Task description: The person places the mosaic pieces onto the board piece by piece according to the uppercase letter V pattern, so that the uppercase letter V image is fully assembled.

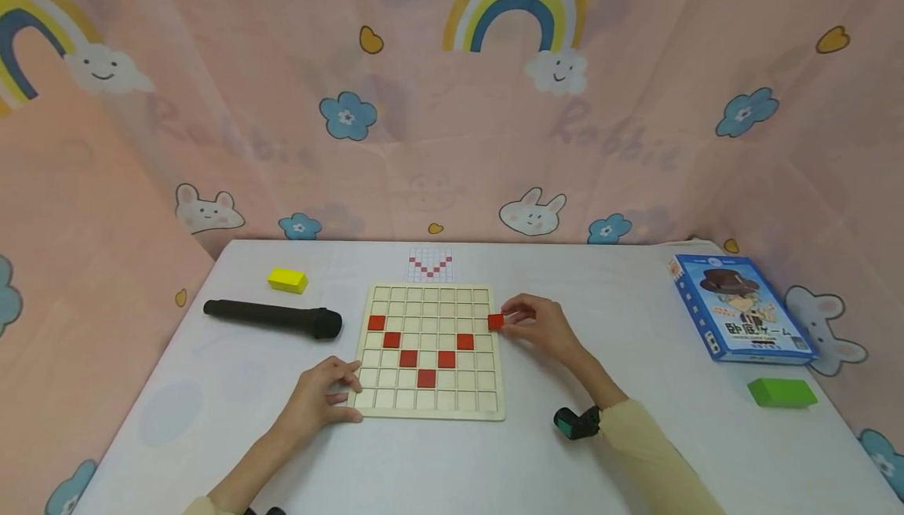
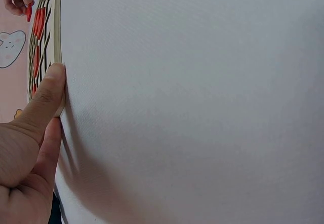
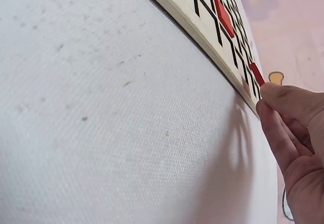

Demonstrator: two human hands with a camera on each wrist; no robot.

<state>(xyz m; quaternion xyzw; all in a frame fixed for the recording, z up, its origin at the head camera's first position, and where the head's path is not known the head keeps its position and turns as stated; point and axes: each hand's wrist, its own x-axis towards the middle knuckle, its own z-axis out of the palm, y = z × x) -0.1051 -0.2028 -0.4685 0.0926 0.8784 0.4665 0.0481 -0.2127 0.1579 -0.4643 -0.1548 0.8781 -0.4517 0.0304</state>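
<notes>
A cream grid board [image 1: 428, 326] lies on the white table, with red square tiles set in several cells in a V shape. My left hand [image 1: 321, 397] grips its lower left corner, the thumb at the near edge and the fingers along the left side. Between thumb and fingertips, my right hand [image 1: 542, 328] pinches a red tile [image 1: 495, 323] over the board's right edge, level with the upper left tile. In the right wrist view, this tile [image 3: 257, 74] appears edge-on and tilted at the grid. Just behind the board is a small printed grid [image 1: 430, 265] with a red V pattern.
To the left lie a black microphone [image 1: 271, 318] and a yellow block [image 1: 287, 280]. On the right are a blue game box [image 1: 745, 309] and a green block [image 1: 782, 392]. A pink patterned cloth [image 1: 438, 162] hangs behind the table [image 1: 607, 279].
</notes>
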